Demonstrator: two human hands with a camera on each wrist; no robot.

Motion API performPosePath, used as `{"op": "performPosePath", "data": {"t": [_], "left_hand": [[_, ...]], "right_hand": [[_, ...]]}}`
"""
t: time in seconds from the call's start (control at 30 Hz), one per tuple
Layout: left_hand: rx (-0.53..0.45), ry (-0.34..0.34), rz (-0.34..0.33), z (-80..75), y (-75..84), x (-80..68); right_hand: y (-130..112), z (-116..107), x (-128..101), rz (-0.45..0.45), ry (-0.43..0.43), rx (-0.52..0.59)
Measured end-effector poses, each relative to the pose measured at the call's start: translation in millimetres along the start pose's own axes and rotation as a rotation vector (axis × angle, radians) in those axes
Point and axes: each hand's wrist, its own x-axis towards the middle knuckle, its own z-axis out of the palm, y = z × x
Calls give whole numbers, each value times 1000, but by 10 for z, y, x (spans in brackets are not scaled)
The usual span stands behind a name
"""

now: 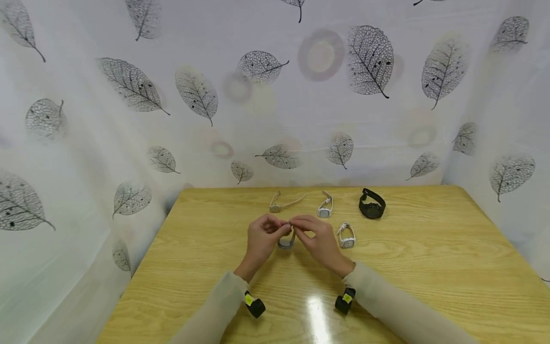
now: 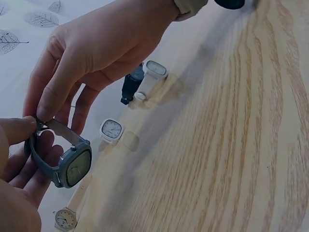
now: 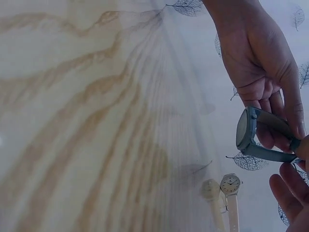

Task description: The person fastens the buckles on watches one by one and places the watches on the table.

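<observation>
A grey-green wristwatch (image 1: 285, 244) with a squarish face hangs between both hands, just above the wooden table. My left hand (image 1: 261, 241) pinches its strap near the buckle. From the other side, my right hand (image 1: 320, 241) pinches the strap as well, fingertips meeting the left ones. In the left wrist view the watch (image 2: 76, 166) forms a loop, with the strap ends together at the fingers. The right wrist view shows the same watch (image 3: 245, 129) from its side. Fingertips partly hide the buckle, so whether it is fastened I cannot tell.
Behind the hands lie a pale beige watch (image 1: 275, 209) with its strap spread and a white watch (image 1: 324, 212). To the right are another white watch (image 1: 347, 243) and a black watch (image 1: 372, 210). A leaf-print curtain (image 1: 275, 114) hangs beyond the wooden table (image 1: 429, 267).
</observation>
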Motion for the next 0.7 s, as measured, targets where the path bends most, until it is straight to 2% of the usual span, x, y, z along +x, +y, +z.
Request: {"op": "performPosePath", "data": {"t": [0.13,0.37,0.7], "left_hand": [[-63,32,-19,-2,11,40],[-195,141,-83,7,60,127],[-279,216,-149,85,104,166]], "right_hand": [[-2,-20,20,27,9,35],[29,-50,14,95,6,77],[-28,-60,-27,169,-52,137]]}}
